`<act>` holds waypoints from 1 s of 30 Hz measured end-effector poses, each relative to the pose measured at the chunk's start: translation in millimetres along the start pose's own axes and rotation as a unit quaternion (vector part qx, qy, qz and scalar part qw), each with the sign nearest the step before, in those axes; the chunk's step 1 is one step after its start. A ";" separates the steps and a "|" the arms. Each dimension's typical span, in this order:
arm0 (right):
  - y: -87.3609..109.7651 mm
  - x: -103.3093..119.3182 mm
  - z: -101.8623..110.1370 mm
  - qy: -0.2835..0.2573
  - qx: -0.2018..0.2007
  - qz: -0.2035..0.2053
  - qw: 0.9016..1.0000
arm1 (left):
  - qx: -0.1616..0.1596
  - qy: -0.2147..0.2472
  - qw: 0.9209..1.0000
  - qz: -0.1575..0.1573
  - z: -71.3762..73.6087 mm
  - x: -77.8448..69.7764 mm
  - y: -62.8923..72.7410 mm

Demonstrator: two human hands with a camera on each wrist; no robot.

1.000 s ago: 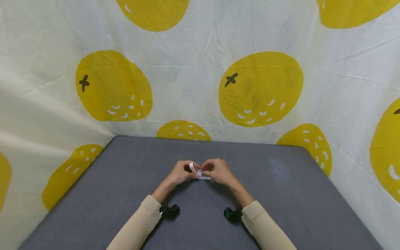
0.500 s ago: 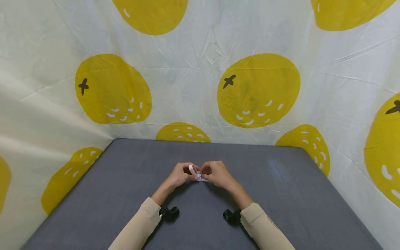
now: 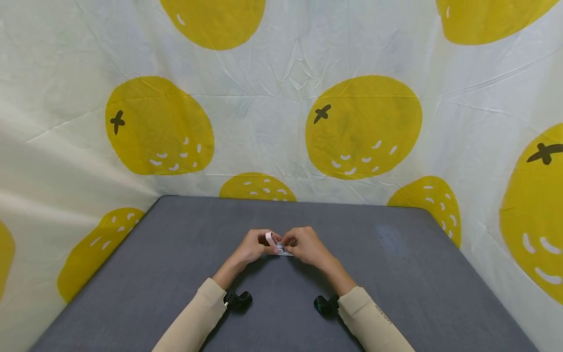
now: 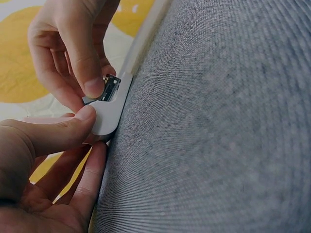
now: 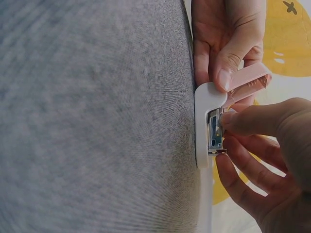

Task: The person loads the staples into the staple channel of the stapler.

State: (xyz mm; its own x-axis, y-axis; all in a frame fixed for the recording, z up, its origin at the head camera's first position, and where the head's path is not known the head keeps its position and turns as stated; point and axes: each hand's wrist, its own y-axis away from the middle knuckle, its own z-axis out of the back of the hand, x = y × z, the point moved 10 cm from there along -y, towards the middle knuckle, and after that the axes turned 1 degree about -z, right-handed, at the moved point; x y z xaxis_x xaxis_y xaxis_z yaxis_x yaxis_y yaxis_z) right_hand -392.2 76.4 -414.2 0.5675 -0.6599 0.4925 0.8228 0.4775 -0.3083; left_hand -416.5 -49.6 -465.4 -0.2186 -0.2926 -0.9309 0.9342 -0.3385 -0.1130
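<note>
A small stapler, with a white base (image 5: pixel 206 97) and a pink top cover (image 5: pixel 250 77) swung up, rests on the grey table. Its metal staple channel (image 5: pixel 214 131) lies exposed along the base. My left hand (image 3: pixel 253 244) holds the rounded end of the stapler, the thumb pressing the white side in the left wrist view. With thumb and fingers, my right hand (image 3: pixel 305 243) pinches the metal channel from above; in the right wrist view its other fingers fan out behind. The thumb (image 4: pixel 95 87) hides part of the channel.
The grey table (image 3: pixel 281 313) stretches around both hands. A white curtain (image 3: pixel 259 127) printed with yellow fruit hangs behind the table and along its sides. Black wrist cameras (image 3: pixel 239 301) sit at both sleeves.
My right hand's fingers have shifted slightly over the staple channel, covering more of the white base. My left hand keeps its hold, and the pink cover stays raised.
</note>
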 end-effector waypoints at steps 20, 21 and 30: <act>-0.3 0.0 -3.3 0.022 0.003 0.006 1.000 | -0.002 0.002 1.000 -0.005 0.7 0.9 0.0; -0.3 -0.1 -3.3 0.023 0.003 0.008 1.000 | -0.002 0.002 1.000 -0.004 0.6 1.0 0.0; 0.0 -0.5 -2.1 0.031 -0.004 0.019 0.999 | 0.006 0.008 1.000 -0.009 -1.7 -0.4 -1.2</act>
State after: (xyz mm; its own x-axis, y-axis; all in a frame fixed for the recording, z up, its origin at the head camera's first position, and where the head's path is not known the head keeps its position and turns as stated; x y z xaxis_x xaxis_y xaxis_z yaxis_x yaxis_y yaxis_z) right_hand -392.4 75.5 -416.2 0.5985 -0.6765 0.4291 0.8011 0.4983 -0.3316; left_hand -417.1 -47.5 -465.5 -0.2316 -0.2719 -0.9340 0.9265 -0.3544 -0.1265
